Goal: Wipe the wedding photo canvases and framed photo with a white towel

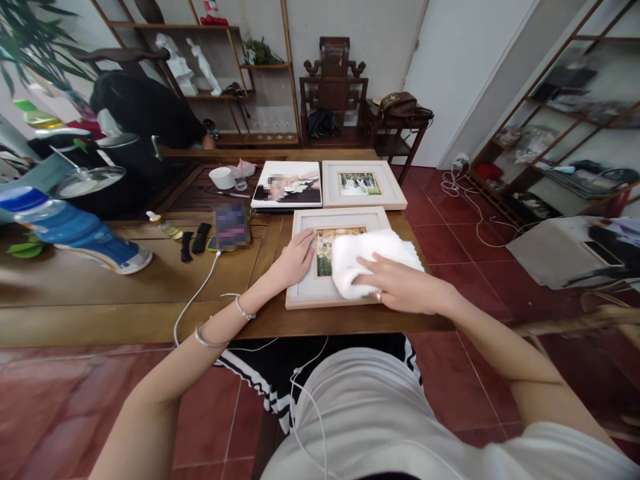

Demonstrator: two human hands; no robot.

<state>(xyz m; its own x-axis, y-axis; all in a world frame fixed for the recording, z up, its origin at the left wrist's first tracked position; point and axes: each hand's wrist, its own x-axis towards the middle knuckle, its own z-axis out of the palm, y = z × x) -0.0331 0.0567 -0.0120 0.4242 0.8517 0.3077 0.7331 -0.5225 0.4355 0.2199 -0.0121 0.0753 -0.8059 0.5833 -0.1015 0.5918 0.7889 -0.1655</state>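
A picture frame [306,293] with a pale wood border lies flat near the front edge of the wooden table, a photo in its middle. My left hand [299,259] rests on the frame's left side, fingers stretched out over the border and mat. On the right half, my right hand [395,280] presses a fluffy white cloth [380,250] against the frame, fingers curled into it. The cloth covers part of the photo and the right border. Just behind lie a second framed photo [360,185] and a photo album or panel [265,175] with a picture on its top.
A phone [231,225] with a white cable [197,293] lies left of the frame. Further left are a large blue bottle [75,230], a dark pot [90,183] and a small white cup [222,177]. Someone in black [145,110] leans at the table's far side.
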